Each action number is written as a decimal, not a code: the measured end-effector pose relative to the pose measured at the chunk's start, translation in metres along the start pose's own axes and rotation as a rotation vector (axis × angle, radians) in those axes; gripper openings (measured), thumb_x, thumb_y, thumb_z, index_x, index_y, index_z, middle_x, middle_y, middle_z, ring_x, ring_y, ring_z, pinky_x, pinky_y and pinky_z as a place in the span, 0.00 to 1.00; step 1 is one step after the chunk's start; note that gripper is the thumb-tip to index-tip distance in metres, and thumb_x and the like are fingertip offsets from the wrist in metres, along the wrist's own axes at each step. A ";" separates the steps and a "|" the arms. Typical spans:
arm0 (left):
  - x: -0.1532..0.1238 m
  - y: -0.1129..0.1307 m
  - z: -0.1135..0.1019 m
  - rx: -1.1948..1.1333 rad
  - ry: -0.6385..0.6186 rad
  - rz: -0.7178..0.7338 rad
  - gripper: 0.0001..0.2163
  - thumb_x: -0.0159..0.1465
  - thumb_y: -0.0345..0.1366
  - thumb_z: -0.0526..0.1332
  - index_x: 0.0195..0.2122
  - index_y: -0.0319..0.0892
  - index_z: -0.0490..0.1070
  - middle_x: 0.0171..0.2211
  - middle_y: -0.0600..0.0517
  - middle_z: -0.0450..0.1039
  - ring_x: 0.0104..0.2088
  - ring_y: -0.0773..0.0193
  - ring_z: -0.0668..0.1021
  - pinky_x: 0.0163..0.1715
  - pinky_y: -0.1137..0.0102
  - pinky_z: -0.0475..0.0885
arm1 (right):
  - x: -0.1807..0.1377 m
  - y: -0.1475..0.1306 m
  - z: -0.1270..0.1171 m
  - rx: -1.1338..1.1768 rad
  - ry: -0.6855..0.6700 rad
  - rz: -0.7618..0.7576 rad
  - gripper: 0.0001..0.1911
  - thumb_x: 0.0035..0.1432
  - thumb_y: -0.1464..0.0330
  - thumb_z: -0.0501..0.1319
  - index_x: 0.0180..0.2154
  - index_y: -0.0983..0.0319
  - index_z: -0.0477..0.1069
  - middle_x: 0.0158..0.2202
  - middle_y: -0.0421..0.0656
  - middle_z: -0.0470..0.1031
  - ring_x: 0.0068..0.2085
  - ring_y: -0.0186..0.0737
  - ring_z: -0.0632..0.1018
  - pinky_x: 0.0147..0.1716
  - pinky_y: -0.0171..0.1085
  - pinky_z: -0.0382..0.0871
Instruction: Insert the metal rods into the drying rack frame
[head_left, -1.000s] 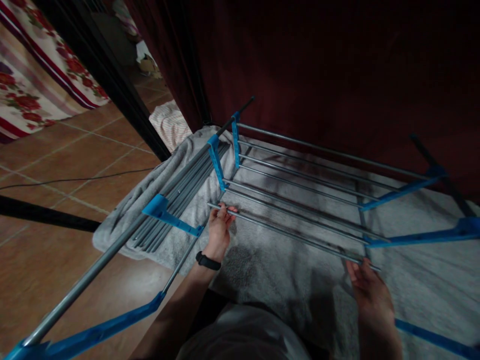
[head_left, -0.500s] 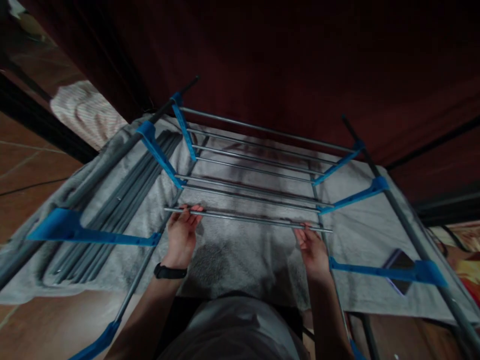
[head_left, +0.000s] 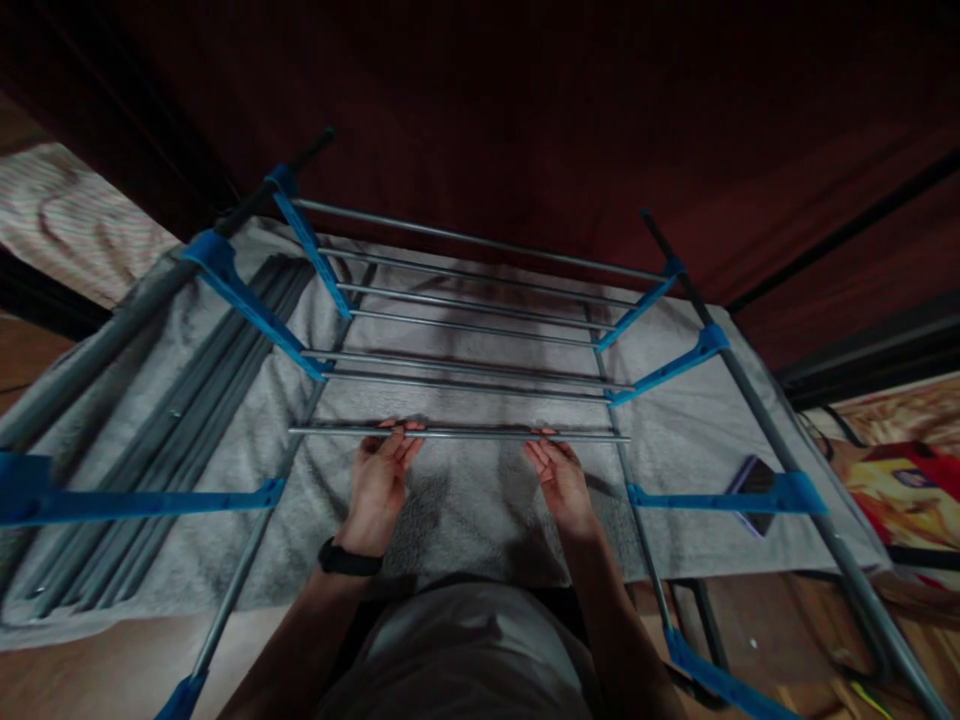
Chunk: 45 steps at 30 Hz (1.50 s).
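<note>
Both hands [head_left: 379,488] [head_left: 564,485] have fingers [head_left: 410,450] gripping a rod [head_left: 474,433]; the package's [head_left: 879,492] label [head_left: 912,479] is blurred.

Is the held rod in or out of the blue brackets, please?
Out: the held rod has both ends apart from the blue brackets.

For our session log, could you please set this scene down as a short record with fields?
Left hand: holds a thin grey metal rod, left of its middle
Right hand: holds the same rod, right of its middle
Rod ends: both stick out beyond the hands
Blue plastic brackets: on grey metal tubes at both sides, with crosswise metal rods spanning the farther ones
Left side: bundle of long grey tubes on a grey plush blanket
Right side: dark, flat, phone-like object with a purple edge, partly hidden by a bracket
Left wrist: black wristband
</note>
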<state>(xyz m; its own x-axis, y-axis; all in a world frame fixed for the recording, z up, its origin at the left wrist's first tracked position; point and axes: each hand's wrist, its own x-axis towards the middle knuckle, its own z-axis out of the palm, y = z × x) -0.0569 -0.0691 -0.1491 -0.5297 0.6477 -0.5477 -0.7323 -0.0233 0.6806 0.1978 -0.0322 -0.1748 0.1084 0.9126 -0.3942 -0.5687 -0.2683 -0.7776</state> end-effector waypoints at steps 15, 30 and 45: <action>-0.014 -0.039 0.012 0.015 -0.159 -0.166 0.12 0.53 0.20 0.75 0.35 0.41 0.79 0.35 0.50 0.84 0.37 0.62 0.86 0.46 0.65 0.80 | -0.002 0.023 0.005 -0.048 -0.022 0.049 0.18 0.43 0.61 0.83 0.32 0.56 0.79 0.32 0.38 0.83 0.36 0.41 0.84 0.41 0.42 0.83; -0.017 -0.051 0.013 0.107 -0.194 -0.079 0.19 0.46 0.38 0.84 0.27 0.41 0.73 0.28 0.53 0.80 0.33 0.63 0.85 0.46 0.64 0.79 | 0.003 0.025 -0.005 -0.037 -0.046 0.044 0.19 0.42 0.61 0.83 0.32 0.56 0.78 0.32 0.37 0.83 0.38 0.40 0.85 0.45 0.42 0.84; -0.007 -0.056 0.001 0.034 -0.259 -0.097 0.14 0.48 0.30 0.82 0.32 0.42 0.81 0.37 0.50 0.84 0.42 0.59 0.84 0.49 0.60 0.80 | 0.002 0.028 -0.006 -0.039 -0.038 0.027 0.17 0.45 0.60 0.81 0.36 0.56 0.81 0.34 0.38 0.84 0.38 0.41 0.85 0.43 0.42 0.83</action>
<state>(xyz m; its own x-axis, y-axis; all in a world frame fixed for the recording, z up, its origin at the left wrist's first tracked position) -0.0123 -0.0714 -0.1828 -0.3276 0.8189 -0.4713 -0.7570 0.0710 0.6496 0.1867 -0.0394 -0.2001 0.0617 0.9157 -0.3972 -0.5391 -0.3043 -0.7853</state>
